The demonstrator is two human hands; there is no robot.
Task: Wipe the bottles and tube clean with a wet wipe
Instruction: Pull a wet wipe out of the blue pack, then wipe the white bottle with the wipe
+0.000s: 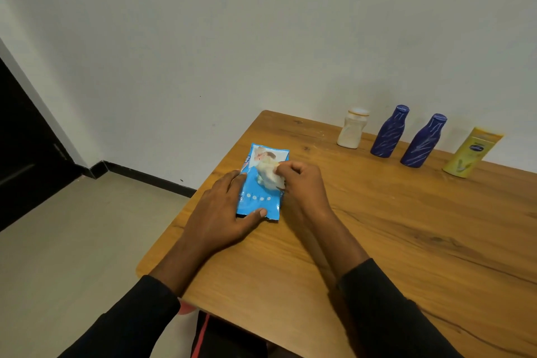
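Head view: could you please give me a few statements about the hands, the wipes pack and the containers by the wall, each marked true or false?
1. The left hand presses down on the blue wipes pack. True.
2. The right hand pinches a wet wipe at the pack's opening. True.
3. Three blue bottles stand in the row. False: there are two, the left blue bottle and the right blue bottle.
4. The yellow tube lies flat beside the hands. False: it stands at the right end of the row, away from both hands.
5. The white bottle stands at the left end of the row. True.
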